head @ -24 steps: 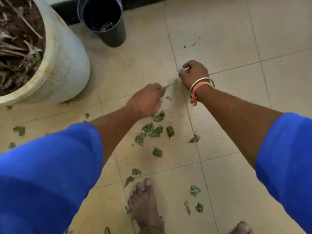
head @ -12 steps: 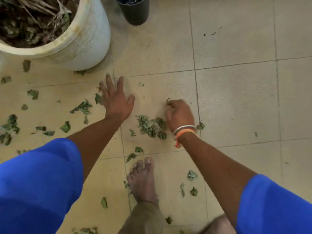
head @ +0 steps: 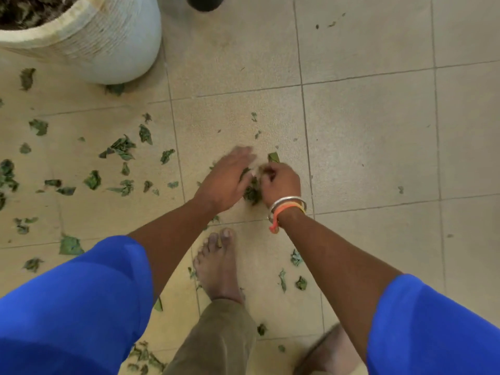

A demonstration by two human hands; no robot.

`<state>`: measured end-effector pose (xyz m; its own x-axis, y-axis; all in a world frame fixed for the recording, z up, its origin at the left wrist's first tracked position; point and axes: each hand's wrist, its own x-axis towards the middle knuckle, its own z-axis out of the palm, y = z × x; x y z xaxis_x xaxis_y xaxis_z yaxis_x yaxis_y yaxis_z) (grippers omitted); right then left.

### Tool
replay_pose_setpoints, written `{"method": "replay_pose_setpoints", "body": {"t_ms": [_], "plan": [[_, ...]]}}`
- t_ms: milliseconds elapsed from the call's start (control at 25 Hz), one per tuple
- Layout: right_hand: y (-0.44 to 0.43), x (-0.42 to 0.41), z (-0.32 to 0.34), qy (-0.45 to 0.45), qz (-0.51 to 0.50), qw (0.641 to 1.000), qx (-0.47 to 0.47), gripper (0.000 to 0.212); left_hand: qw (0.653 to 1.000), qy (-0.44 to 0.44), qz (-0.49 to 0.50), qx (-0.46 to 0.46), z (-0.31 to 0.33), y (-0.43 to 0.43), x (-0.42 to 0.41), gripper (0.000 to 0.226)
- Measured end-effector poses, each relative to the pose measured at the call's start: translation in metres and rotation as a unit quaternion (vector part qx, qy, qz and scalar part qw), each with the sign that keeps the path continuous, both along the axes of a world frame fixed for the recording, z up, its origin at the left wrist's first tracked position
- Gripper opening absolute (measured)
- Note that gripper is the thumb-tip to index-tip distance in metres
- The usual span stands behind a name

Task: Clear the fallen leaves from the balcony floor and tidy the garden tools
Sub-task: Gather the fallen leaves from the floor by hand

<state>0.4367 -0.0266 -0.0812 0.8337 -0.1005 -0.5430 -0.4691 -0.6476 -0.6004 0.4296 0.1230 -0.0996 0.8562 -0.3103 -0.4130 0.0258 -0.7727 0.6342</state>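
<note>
Left hand [head: 224,182] swept in, leaves [head: 252,192] bunched

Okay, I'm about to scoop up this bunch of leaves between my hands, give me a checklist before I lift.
1. Leaf pile bunched between both hands: ok.
2. Right hand curled on the pile: ok.
3. Left hand flat against the pile: ok, though blurred.
4. Bare foot apart from the pile: ok.
5. Scattered leaves on the left gathered in: not ok.
6. Bin in view: cannot tell; black container is cut off.
</note>
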Motion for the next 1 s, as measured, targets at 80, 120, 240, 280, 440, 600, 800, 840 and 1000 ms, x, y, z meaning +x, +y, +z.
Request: {"method": "replay_pose_setpoints", "body": {"t_ms": [80,120,240,280,440,600,800,840,1000], "plan": [[-0.006,0.024,0.000,-0.030,-0.064,0.997,-0.044,0.026,0.990,-0.044,0.118,0.062,0.004,0.009,0.001,0.047],[-0.012,0.037,-0.003,-0.033,-0.081,0.994,-0.062,0.030,0.984,-0.047,0.148,0.084,0.004,0.015,0.009,0.048],[-0.005,0.049,-0.008,-0.010,-0.006,0.999,-0.043,0.031,0.992,-0.047,0.028,0.116,-0.001,0.018,0.052,0.059],[0.006,0.042,-0.008,0.008,0.040,0.999,-0.005,0.030,0.992,-0.046,-0.031,0.113,-0.004,0.013,0.067,0.063],[0.021,0.033,-0.005,-0.032,0.018,0.999,-0.006,0.029,0.983,0.000,-0.161,0.089,-0.009,0.003,0.082,0.062],[0.007,0.058,-0.014,-0.012,-0.017,1.000,-0.001,0.037,0.981,0.017,-0.186,0.060,-0.005,0.030,0.028,0.056],[0.015,0.014,0.007,0.091,0.036,0.990,0.106,0.020,0.998,0.011,-0.046,0.040,0.023,0.059,-0.045,0.045],[-0.001,0.002,0.012,0.082,-0.022,0.993,0.078,0.019,0.999,0.009,-0.006,0.050,0.029,0.065,-0.059,0.043],[-0.088,-0.072,0.028,0.186,-0.126,0.955,-0.192,0.029,0.990,0.061,0.091,0.089,0.044,0.078,-0.115,0.038]]}}
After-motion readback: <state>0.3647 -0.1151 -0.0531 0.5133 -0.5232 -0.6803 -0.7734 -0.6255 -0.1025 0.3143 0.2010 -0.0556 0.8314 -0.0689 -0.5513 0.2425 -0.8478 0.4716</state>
